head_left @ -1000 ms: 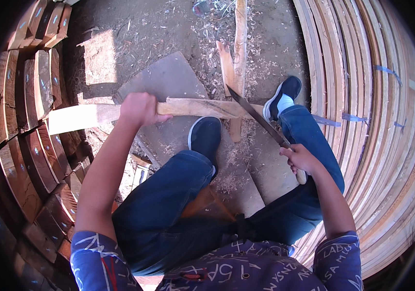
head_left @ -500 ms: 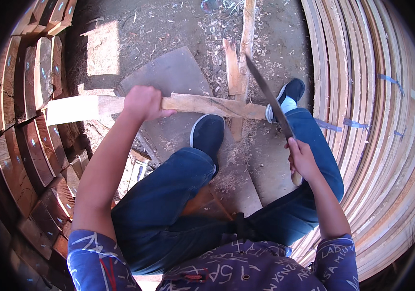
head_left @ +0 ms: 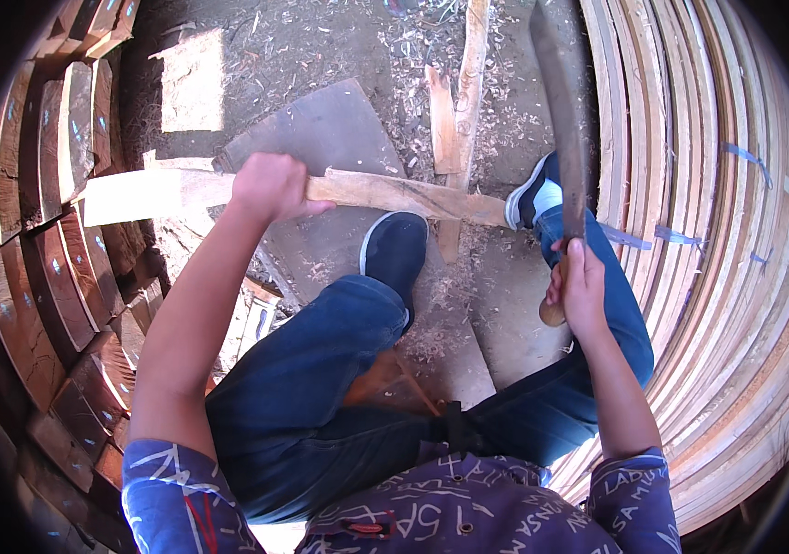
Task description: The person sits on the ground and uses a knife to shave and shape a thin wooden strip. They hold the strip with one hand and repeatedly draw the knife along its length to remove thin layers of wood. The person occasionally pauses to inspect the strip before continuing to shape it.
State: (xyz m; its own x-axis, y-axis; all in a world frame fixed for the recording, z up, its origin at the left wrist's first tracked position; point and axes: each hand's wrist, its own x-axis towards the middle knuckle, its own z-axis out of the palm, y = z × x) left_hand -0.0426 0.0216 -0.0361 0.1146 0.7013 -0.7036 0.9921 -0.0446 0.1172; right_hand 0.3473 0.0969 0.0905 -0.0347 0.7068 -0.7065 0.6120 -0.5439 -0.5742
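Note:
My left hand is closed around a long, rough wooden board that lies crosswise in front of me. Its left end is brightly sunlit, and its right end reaches my right shoe. In my right hand is a machete, gripped by its wooden handle. The long dark blade points away from me, raised to the right of the board and apart from it. My left shoe is just on the near side of the board.
Stacked timber blocks rise on the left. Long planks with blue straps are piled along the right. A narrow wood strip and a short offcut lie ahead among shavings. A flat grey sheet covers part of the ground.
The machete has swung from leaning leftward over the board to pointing nearly straight ahead, farther right. My right hand has risen slightly with it. The board's left end has shifted a little.

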